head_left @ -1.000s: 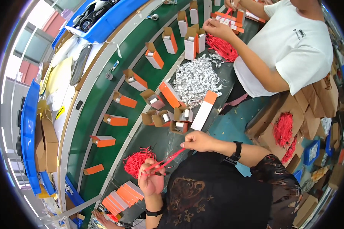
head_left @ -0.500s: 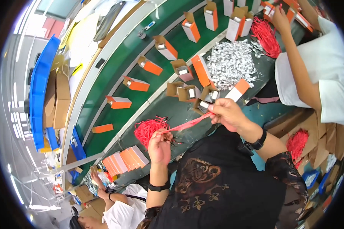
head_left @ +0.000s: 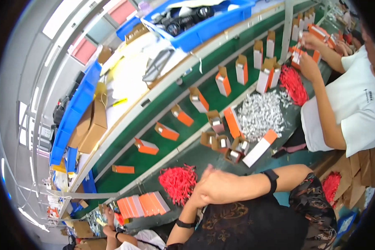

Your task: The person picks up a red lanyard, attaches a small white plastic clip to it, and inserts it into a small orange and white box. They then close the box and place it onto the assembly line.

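Observation:
In front of my chest my right hand [head_left: 222, 185] crosses over my left hand [head_left: 198, 197], and the two touch. Both are closed, with fingers curled inward. The thin red strap that was stretched between them is now hidden by the hands. Close on the left lies a heap of red straps [head_left: 177, 183] on the dark green bench. Beyond my right hand stand several open orange-and-white boxes [head_left: 221, 144] with white items inside. A long orange-and-white box [head_left: 259, 150] lies beside them.
A pile of silvery-white small packets [head_left: 260, 114] lies to the right, near a co-worker's arm [head_left: 321, 91]. Flat orange boxes [head_left: 143, 205] are lined up at the left. Open boxes stand along the green conveyor [head_left: 125, 143]. Another person's hands [head_left: 109, 223] show at lower left.
My hands have come together, the right one moving left over the left one, and the stretched red strap has dropped from sight. The view has shifted, showing more of the far shelf.

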{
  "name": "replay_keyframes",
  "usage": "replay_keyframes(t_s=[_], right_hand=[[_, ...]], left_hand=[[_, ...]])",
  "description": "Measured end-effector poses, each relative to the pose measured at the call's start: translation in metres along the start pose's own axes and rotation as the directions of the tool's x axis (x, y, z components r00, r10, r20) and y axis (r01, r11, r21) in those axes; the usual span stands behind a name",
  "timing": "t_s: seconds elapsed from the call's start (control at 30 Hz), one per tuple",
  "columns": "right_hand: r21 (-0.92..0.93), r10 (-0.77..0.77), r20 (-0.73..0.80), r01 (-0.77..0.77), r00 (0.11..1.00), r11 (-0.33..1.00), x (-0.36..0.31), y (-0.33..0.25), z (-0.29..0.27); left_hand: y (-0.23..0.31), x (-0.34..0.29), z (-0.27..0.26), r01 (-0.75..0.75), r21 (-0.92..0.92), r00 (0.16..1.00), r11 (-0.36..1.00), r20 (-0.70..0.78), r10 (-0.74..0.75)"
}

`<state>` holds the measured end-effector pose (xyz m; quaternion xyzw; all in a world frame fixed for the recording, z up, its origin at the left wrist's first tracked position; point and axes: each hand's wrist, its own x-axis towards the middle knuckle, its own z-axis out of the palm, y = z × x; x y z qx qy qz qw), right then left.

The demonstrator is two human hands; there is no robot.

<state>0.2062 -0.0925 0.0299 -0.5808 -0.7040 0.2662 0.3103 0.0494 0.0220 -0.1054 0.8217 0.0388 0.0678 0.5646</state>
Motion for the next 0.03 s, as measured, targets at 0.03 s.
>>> replay_keyframes(t_s=[0.03], right_hand=[[-0.046, 0.01, 0.013, -0.009, 1.0, 0.999, 0.0036, -0.0064, -0.0032]], left_hand=[[-0.0164, -0.0118, 0.0061, -0.058, -0.17, 0.998, 0.984, -0.017, 0.056]])
